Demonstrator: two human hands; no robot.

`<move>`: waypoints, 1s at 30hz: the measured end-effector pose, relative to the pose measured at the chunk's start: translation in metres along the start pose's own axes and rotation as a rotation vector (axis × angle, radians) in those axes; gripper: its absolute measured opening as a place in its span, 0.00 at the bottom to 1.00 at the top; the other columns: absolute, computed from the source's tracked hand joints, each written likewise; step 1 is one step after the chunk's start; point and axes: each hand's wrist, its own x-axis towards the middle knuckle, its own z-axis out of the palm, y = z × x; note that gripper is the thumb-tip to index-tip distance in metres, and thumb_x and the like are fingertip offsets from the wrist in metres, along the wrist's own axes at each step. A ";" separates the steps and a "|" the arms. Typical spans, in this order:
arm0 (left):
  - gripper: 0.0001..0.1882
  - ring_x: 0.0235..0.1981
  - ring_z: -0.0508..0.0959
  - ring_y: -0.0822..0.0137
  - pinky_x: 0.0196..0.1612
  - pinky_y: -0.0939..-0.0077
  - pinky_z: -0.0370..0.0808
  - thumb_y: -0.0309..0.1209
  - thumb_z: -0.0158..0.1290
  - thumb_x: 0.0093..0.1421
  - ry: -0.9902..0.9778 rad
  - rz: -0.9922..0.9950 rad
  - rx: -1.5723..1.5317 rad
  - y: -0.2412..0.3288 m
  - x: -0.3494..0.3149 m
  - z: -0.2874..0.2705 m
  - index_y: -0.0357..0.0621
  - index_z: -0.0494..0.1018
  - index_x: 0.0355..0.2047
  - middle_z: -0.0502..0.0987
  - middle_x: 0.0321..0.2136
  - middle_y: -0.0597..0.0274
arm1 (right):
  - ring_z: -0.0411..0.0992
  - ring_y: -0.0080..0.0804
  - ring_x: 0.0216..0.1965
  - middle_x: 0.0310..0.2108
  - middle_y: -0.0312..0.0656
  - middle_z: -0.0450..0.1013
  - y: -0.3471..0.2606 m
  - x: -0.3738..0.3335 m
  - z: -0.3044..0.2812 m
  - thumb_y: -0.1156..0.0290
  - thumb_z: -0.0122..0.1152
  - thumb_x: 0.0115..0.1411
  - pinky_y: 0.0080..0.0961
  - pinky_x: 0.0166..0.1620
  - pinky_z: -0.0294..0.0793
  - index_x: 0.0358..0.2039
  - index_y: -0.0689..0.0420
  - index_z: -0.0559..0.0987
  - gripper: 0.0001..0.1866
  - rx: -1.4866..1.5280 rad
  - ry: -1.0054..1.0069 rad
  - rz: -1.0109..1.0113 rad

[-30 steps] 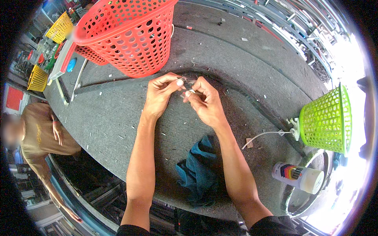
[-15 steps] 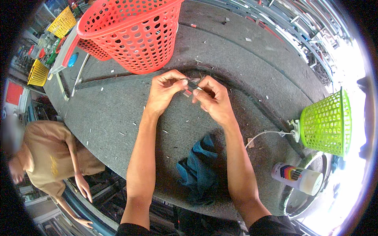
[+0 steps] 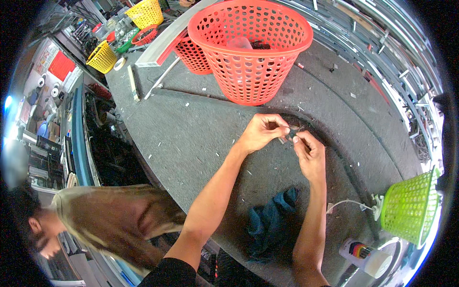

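Note:
Both of my hands meet above the dark carpeted table (image 3: 201,129), just in front of a large red perforated basket (image 3: 248,76). Between the fingertips is a small dark piece (image 3: 292,133), too small to make out its kind. My left hand (image 3: 264,133) pinches it with thumb and forefinger from the left. From the right, my right hand (image 3: 311,154) is closed on it with thumb and fingers. A crumpled dark blue cloth (image 3: 272,217) lies on the table between my forearms.
A green basket (image 3: 409,208) stands at the right, near a white spray can (image 3: 366,258) lying on its side. A smaller red basket (image 3: 193,55) and yellow baskets (image 3: 102,57) are at the far left. A person in a brown shirt (image 3: 114,215) is close on my left.
The view has swung left, so the table, baskets and my hands appear farther right. The person on the left has leaned in closer. My hands keep their pinch on the small piece.

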 end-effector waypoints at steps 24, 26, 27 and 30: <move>0.02 0.31 0.81 0.73 0.35 0.77 0.80 0.20 0.57 0.66 0.167 0.011 0.221 0.010 0.000 0.020 0.36 0.80 0.38 0.81 0.32 0.61 | 0.77 0.40 0.23 0.25 0.51 0.76 -0.011 0.004 -0.004 0.73 0.63 0.64 0.33 0.29 0.75 0.37 0.61 0.79 0.05 -0.076 0.042 0.128; 0.03 0.31 0.81 0.74 0.35 0.77 0.79 0.21 0.56 0.67 0.166 -0.022 0.289 0.009 -0.001 0.019 0.36 0.79 0.38 0.81 0.31 0.62 | 0.72 0.33 0.22 0.24 0.46 0.73 -0.009 0.002 -0.002 0.73 0.63 0.65 0.30 0.27 0.71 0.36 0.61 0.78 0.04 -0.060 0.047 0.142; 0.03 0.31 0.81 0.74 0.35 0.77 0.79 0.21 0.56 0.68 0.170 -0.059 0.326 0.008 -0.001 0.018 0.36 0.79 0.38 0.81 0.31 0.62 | 0.68 0.24 0.22 0.22 0.42 0.71 -0.006 0.001 -0.001 0.74 0.62 0.66 0.26 0.26 0.68 0.35 0.62 0.78 0.04 -0.052 0.054 0.135; 0.04 0.31 0.81 0.75 0.35 0.76 0.79 0.23 0.55 0.69 0.177 -0.058 0.353 0.002 -0.004 0.016 0.36 0.78 0.39 0.81 0.31 0.63 | 0.63 0.16 0.21 0.20 0.37 0.68 0.000 -0.003 0.003 0.75 0.61 0.67 0.22 0.25 0.64 0.34 0.62 0.77 0.05 -0.037 0.064 0.137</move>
